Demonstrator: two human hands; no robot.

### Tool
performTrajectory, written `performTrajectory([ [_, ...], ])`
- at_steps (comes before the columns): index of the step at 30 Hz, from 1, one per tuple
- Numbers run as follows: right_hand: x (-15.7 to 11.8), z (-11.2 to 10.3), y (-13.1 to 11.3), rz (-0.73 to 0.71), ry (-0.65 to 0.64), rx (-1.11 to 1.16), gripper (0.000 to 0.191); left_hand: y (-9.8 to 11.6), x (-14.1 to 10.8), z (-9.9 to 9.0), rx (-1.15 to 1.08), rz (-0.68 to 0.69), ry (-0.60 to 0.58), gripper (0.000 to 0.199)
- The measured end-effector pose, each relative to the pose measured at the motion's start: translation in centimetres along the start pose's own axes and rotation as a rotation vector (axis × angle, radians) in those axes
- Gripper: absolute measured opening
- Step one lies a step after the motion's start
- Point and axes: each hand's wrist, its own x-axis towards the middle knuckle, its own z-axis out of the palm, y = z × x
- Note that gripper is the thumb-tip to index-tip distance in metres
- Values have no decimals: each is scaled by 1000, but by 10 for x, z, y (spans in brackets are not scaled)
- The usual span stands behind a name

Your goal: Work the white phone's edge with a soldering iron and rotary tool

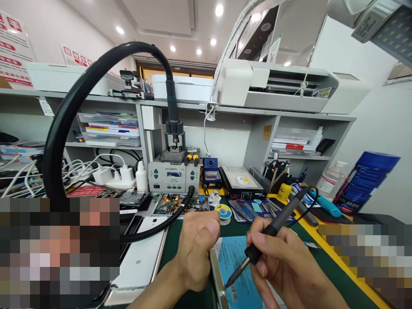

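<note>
A soldering iron (272,227) with a black grip slants down and left in my right hand (283,253), held like a pen. Its tip lies at, or just in front of, a narrow, pale metallic edge of a thin object (219,281). I cannot tell whether they touch. My left hand (197,249) is closed in a fist just left of that edge. Its fingers curl out of sight, so what they hold is hidden. Behind the iron is a blue printed sheet or booklet (236,249) on the green mat (174,240).
A white phone-like device (141,253) lies at left, crossed by a thick black hose (151,236). Farther back are a soldering station (174,176), a tray of small parts (180,205), a solder spool (223,212) and a hotplate (243,182). Blurred patches cover both lower sides.
</note>
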Motion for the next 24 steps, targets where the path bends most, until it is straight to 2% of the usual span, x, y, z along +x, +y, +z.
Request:
performTrajectory([
  [14, -3, 6, -3, 3, 14, -115, 47, 3, 2, 0, 8, -5, 2, 45],
  [24, -5, 7, -5, -22, 55, -161, 49, 2, 1, 1, 7, 7, -1, 46],
])
